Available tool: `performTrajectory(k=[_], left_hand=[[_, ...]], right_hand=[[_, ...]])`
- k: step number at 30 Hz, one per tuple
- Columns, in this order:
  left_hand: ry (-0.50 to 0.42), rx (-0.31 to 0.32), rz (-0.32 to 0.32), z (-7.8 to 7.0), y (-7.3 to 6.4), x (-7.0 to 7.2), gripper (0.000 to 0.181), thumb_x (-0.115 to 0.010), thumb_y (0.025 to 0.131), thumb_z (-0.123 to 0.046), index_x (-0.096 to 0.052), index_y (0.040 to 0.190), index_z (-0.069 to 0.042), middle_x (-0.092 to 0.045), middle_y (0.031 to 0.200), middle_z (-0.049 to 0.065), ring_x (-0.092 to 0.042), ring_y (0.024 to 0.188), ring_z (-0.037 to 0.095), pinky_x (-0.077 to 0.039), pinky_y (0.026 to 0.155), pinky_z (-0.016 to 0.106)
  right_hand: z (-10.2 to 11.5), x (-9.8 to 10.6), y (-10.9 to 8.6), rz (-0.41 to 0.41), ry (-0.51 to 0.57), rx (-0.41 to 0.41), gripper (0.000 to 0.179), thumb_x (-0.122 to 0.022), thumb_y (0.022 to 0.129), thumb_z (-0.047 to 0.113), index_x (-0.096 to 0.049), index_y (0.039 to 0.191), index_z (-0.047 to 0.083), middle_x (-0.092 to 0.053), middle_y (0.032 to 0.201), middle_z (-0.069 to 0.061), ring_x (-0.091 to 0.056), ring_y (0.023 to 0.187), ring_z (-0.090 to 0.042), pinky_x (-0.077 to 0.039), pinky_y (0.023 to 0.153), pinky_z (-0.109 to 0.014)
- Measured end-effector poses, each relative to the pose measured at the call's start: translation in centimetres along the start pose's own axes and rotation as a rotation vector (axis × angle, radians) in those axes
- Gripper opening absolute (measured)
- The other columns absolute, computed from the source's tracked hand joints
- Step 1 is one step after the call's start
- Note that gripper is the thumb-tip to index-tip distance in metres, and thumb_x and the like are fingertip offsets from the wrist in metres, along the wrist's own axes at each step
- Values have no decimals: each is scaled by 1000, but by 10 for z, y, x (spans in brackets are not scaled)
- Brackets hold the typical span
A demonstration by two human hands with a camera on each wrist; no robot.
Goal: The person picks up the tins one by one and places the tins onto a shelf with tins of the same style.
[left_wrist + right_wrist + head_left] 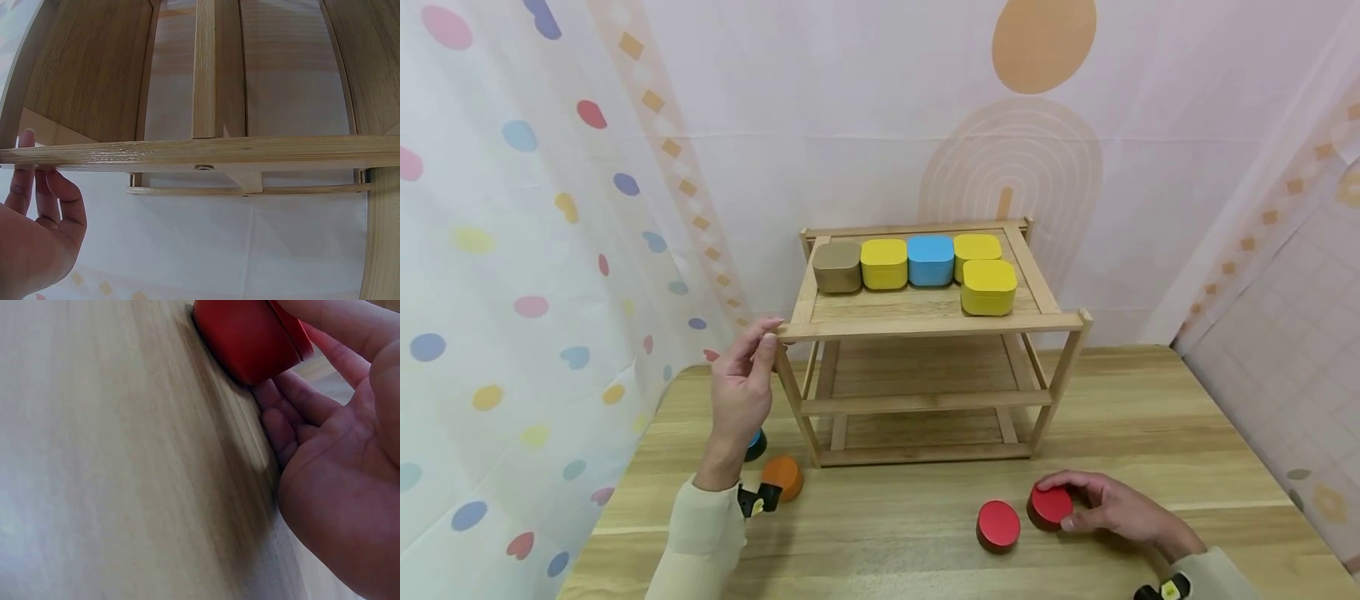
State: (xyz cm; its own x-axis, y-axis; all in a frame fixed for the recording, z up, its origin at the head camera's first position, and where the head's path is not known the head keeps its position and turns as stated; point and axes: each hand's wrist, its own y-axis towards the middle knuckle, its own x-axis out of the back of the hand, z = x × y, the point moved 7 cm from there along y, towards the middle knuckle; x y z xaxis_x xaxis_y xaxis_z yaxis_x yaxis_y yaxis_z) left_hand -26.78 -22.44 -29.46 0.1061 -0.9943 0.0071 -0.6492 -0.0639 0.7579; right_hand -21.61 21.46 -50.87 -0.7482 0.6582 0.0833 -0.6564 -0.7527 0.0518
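A wooden shelf rack with tiers stands on the table. My left hand holds its top front left corner, and in the left wrist view the fingers curl about the wooden bar. At the table's front right, my right hand grips a round red tin between thumb and fingers. The right wrist view shows this red tin close to the tabletop; whether it touches is unclear. Just left of it sits a second round red tin, apart from the hand.
On the rack's top are a brown-gold tin, a blue tin and yellow tins, one in front of the others. An orange round tin and a partly hidden blue-and-black round object lie by the left forearm. A patterned curtain hangs behind.
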Motion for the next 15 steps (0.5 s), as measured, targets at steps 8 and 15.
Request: performTrajectory(k=[8, 15], left_hand=[[14, 4, -3, 2, 0, 1, 25, -49, 102, 0, -58, 118, 17, -57, 88, -3, -32, 55, 9, -27, 52, 22], [61, 5, 0, 1, -1, 2, 25, -50, 102, -1, -59, 120, 14, -64, 108, -7, -28, 51, 8, -23, 47, 24]], right_hand=[[1, -1, 0, 4, 14, 20, 47, -58, 93, -8, -46, 139, -9, -57, 136, 4, -55, 114, -5, -47, 93, -22], [2, -2, 0, 4, 19, 39, 47, -57, 94, -9, -45, 139, -9, -58, 133, 2, -58, 110, -5, -49, 90, -22]])
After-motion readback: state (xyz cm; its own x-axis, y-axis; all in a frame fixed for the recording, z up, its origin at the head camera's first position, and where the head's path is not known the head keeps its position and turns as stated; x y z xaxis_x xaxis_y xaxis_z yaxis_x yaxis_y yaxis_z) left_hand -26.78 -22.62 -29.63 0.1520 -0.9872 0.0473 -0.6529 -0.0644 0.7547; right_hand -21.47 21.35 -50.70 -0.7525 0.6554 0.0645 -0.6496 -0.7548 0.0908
